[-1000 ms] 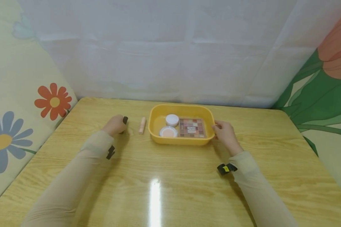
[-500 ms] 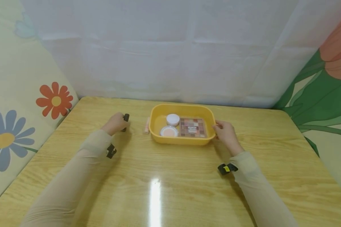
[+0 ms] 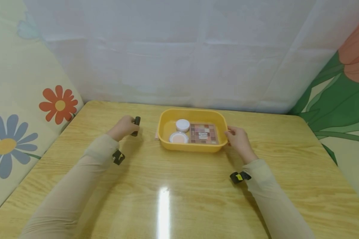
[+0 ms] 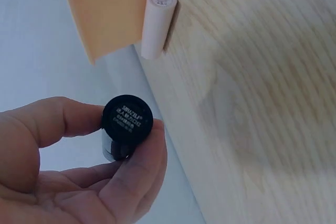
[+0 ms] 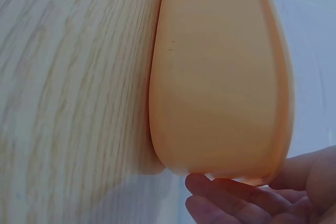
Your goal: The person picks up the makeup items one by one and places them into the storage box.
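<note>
Near the far edge of the wood-grain table (image 3: 167, 169) sits a yellow plastic tray (image 3: 194, 147), and at its right end the right hand (image 3: 238, 141) grips the rim; the right wrist view shows the thumb near the lip and fingertips against the outer wall. Left of the tray, well apart from it, the left hand (image 3: 122, 128) pinches a black cylindrical cosmetic tube (image 4: 127, 120) between thumb and fingers, its printed round end turned to the left wrist camera. That tube stands nearly upright in the head view and seems to be off the tabletop, though how far is hard to tell.

Inside the tray, a white round jar (image 3: 182, 124) sits just behind a round pale pink compact (image 3: 179, 137), and an eyeshadow palette (image 3: 203, 134) lies flat to their right. Outside, just beside the left wall, is a pale pink tube (image 4: 158, 24), partly hidden in the head view; whether it touches the wall I cannot tell.

The step in hand looks like steadying or positioning the tray while keeping hold of the black tube. Any next move, as I judge it, calls for a secure pinch, clearance over the rim if the tube goes that way, and care not to nudge the pink tube into rolling.
</note>
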A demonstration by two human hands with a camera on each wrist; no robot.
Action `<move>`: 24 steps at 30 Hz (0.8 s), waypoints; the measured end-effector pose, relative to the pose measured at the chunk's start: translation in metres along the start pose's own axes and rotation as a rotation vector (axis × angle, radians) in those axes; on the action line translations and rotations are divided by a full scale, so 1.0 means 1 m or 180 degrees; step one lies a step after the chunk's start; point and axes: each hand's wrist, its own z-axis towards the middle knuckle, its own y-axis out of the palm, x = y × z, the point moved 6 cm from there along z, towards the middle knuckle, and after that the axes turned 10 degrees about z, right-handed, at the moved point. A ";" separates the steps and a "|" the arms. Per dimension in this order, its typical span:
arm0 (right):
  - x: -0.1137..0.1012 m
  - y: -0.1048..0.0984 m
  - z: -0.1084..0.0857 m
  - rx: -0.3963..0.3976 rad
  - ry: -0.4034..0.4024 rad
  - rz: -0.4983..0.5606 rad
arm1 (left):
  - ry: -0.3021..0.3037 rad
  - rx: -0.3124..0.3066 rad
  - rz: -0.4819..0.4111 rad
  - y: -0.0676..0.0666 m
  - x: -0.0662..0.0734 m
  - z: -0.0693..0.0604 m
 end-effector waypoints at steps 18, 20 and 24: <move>-0.001 0.001 0.001 -0.0007 -0.0034 -0.0035 | -0.0024 -0.0151 -0.0190 0.003 0.021 0.002; 0.000 0.001 0.001 -0.0005 -0.0031 -0.0034 | -0.0034 -0.0166 -0.0192 0.004 0.022 0.002; 0.000 0.000 0.001 -0.0001 -0.0009 -0.0029 | -0.0021 -0.0202 -0.0182 0.003 0.027 0.001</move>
